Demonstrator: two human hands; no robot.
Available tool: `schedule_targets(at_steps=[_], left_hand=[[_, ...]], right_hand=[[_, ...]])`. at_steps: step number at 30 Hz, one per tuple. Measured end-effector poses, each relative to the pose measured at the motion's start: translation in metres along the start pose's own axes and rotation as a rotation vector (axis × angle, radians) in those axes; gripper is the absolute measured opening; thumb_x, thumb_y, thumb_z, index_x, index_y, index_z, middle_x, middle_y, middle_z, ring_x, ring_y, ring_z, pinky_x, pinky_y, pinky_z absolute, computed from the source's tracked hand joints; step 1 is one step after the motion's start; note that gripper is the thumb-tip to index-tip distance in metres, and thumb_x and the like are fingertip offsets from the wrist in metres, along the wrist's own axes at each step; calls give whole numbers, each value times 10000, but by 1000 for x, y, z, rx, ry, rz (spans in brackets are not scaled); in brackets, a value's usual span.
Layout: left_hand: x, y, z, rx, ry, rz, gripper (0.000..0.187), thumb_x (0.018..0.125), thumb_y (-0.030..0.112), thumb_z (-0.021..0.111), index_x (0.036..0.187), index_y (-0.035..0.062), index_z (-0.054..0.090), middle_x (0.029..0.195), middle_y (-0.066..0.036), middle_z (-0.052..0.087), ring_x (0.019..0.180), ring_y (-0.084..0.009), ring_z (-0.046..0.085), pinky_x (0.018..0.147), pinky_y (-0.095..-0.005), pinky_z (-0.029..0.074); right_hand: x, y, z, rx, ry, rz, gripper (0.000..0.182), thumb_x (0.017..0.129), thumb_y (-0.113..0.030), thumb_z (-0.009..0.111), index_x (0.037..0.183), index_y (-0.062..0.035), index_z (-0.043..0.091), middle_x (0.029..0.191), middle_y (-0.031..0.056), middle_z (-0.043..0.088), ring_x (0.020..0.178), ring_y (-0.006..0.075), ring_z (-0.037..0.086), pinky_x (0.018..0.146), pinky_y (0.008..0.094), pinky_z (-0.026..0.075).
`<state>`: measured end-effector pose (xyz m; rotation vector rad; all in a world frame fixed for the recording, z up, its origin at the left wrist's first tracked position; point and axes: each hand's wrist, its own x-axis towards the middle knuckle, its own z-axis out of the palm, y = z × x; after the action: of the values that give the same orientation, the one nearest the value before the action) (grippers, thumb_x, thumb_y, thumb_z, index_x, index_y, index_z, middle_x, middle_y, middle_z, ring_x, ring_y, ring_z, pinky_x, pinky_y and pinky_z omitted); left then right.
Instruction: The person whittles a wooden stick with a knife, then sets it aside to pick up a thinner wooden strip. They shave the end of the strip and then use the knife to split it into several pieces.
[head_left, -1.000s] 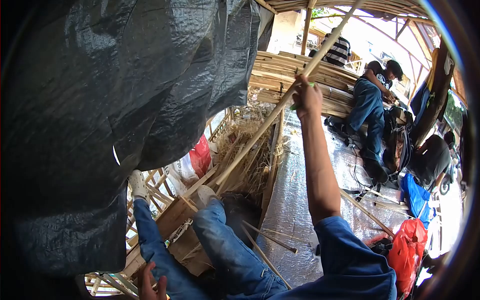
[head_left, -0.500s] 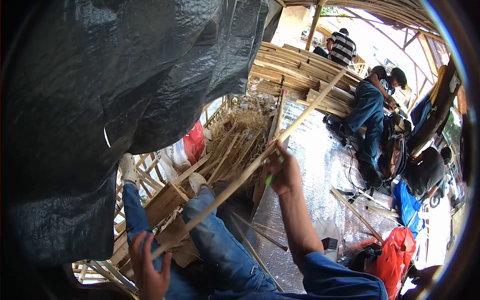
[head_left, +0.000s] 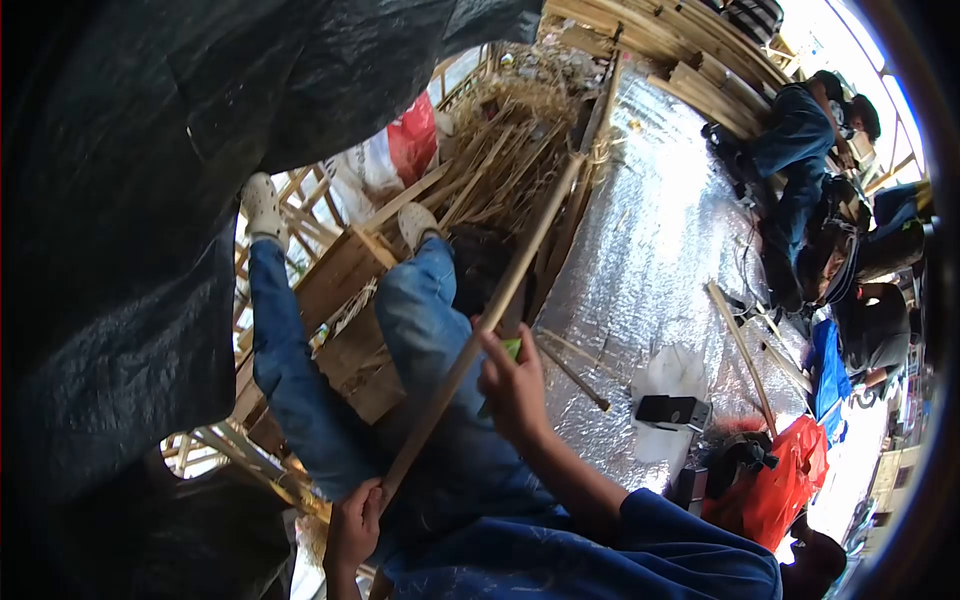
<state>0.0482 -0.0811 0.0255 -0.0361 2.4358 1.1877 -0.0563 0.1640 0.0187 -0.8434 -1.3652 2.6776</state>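
Observation:
A long bamboo strip (head_left: pixel 530 240) slants across my lap from lower left to upper right. My left hand (head_left: pixel 352 525) is closed around its lower end. Against the strip's middle, my right hand (head_left: pixel 515 390) is closed on what looks like a knife with a bright green handle (head_left: pixel 513 348); most of it is hidden by the fingers and its blade shows poorly. My legs in blue jeans (head_left: pixel 410 310) stretch forward beneath the strip.
Shavings and offcuts (head_left: pixel 500 160) lie ahead by a wooden beam (head_left: pixel 330 275). Black sheeting (head_left: pixel 120 250) hangs at left. A silvery mat (head_left: pixel 650 220) at right bears a black box (head_left: pixel 672 412), sticks and a red bag (head_left: pixel 780 480). A seated person (head_left: pixel 800 150) is beyond.
My left hand has gone from open fingers to gripping the strip's lower end. My right hand has come down and closer along the strip. The view has tilted downward.

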Motion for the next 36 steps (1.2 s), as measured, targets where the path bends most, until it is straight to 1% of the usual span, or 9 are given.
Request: schedule_targets(at_steps=[6, 11, 14, 16, 20, 25, 29, 34, 36], left_hand=[[-39, -30, -11, 52, -190, -198, 233, 958, 218, 523, 1001, 5, 606, 700, -176, 599, 600, -283, 617, 558, -331, 468], [-11, -24, -15, 251, 24, 106, 232, 929, 156, 539, 1078, -12, 597, 1070, -157, 595, 871, -307, 637, 710, -363, 510], [42, 27, 13, -54, 47, 158, 252, 939, 158, 538, 1136, 4, 568, 1078, -175, 597, 904, -340, 630, 740, -381, 500], [78, 40, 40, -95, 92, 343, 257, 944, 148, 542, 1168, 23, 538, 985, -180, 618, 849, -333, 642, 676, -379, 501], [79, 30, 59, -165, 26, 169, 252, 955, 154, 538, 1172, 32, 499, 795, -164, 612, 702, -337, 641, 607, -379, 469], [42, -4, 41, -130, -76, -22, 231, 951, 151, 538, 1139, 17, 524, 812, -168, 621, 723, -333, 647, 616, -370, 477], [45, -4, 33, -3, -62, 129, 227, 938, 159, 556, 1107, 7, 551, 840, -173, 638, 756, -309, 666, 651, -350, 508], [91, 41, 50, -112, 45, 252, 221, 950, 209, 552, 1023, 1, 559, 777, -170, 632, 721, -300, 663, 618, -358, 496], [105, 50, 56, -74, -18, 128, 282, 971, 272, 521, 916, -5, 532, 691, -157, 609, 665, -295, 650, 574, -377, 465]], right_hand=[[54, 8, -28, -43, 46, 26, 284, 939, -236, 594, 1139, -36, 568, 607, -54, 463, 444, 22, 323, 401, 197, 232], [39, 18, -36, -255, -111, 150, 265, 934, -211, 603, 1110, -16, 567, 829, 5, 670, 548, 24, 465, 467, 180, 357], [26, 26, -27, -466, -325, 113, 248, 932, -194, 605, 1057, 15, 561, 1024, 84, 686, 901, 128, 648, 824, 258, 513], [25, 23, -28, -479, -332, 105, 238, 932, -196, 602, 1051, 8, 566, 995, 74, 686, 828, 107, 636, 746, 237, 507], [26, -1, -55, -760, -264, 127, 304, 905, -239, 629, 1055, 22, 590, 855, 48, 679, 724, 85, 586, 648, 225, 447], [39, -11, -98, -742, 48, 121, 274, 871, -224, 621, 1008, 13, 609, 710, 7, 589, 633, 77, 544, 577, 222, 414], [43, -4, -94, -712, 29, -93, 220, 849, -183, 596, 942, 10, 645, 684, 8, 575, 623, 71, 529, 568, 219, 403], [36, 12, -74, -915, -114, -420, 200, 827, -146, 569, 917, 11, 654, 666, 95, 603, 628, 157, 585, 600, 307, 445], [33, 14, -73, -1190, -194, -431, 201, 802, -147, 589, 938, -1, 603, 685, 178, 612, 677, 316, 618, 627, 405, 470]])
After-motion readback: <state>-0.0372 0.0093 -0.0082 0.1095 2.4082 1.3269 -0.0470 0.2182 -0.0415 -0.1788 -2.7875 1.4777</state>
